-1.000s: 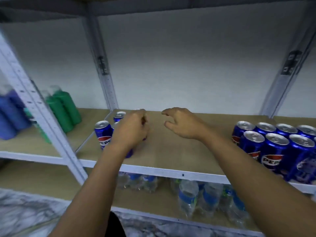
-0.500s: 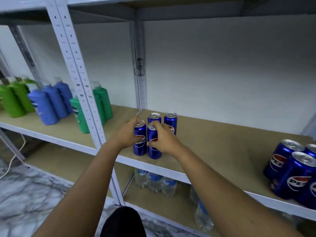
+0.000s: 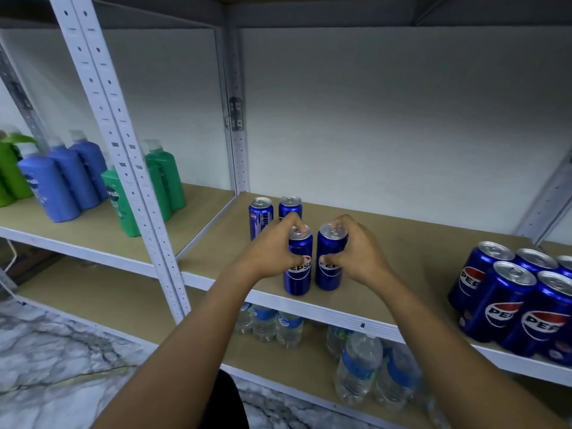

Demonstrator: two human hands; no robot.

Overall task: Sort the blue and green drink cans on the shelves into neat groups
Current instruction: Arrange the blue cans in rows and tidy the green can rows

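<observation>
Two slim blue Pepsi cans stand upright near the front edge of the tan shelf. My left hand grips the left front can, thumb on its label and fingers over its top. My right hand grips the right front can the same way. Behind them stand two more blue cans, one at the back left and one at the back right, untouched. A tight cluster of several blue Pepsi cans sits at the shelf's right end.
Blue bottles and green bottles stand on the neighbouring shelf to the left, beyond a white perforated upright. Clear water bottles fill the shelf below. Marble floor shows at lower left.
The view has shifted closer and to the right. Both hands have closed on the two front cans, which now stand nearer the shelf's front edge, apart from the back pair.
</observation>
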